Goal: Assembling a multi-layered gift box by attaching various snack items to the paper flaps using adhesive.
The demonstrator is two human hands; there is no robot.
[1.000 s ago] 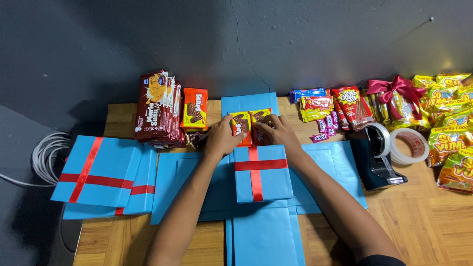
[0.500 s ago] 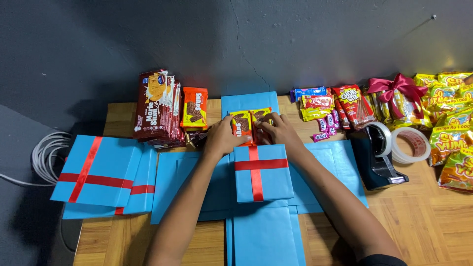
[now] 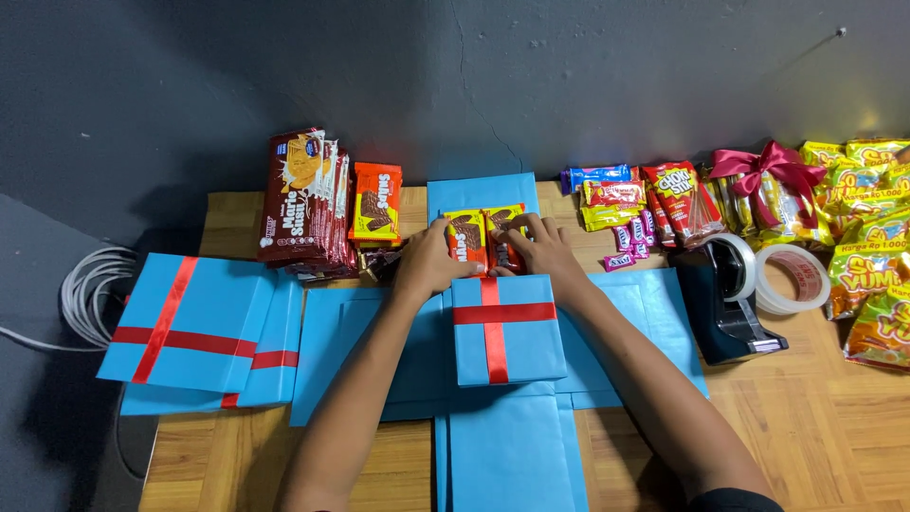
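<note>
Starting at the far left of the blue box with the red ribbon cross [image 3: 502, 327], you have a coil of grey cable [image 3: 90, 294] off the table edge, then a stack of flat blue lids with red ribbon [image 3: 190, 332] lying well left of the box. Behind and left of the box stand the brown biscuit packs [image 3: 303, 199] and, next to them, an orange snack pack [image 3: 377, 202].

Your left hand [image 3: 427, 265] rests just behind the box's left rear corner, fingers closed against the left side of the two orange-and-yellow wafer packs [image 3: 483, 237]. These packs stand side by side, touching the box's rear edge, on a blue flap. Your right hand [image 3: 545, 251] presses the right side and top of the same packs; both hands clamp them between them.

Right of the box sit small candy bars [image 3: 616, 204], a black tape dispenser [image 3: 725, 303], a loose tape roll [image 3: 796, 280], a red bow [image 3: 768, 161] and yellow snack bags [image 3: 867, 218].
</note>
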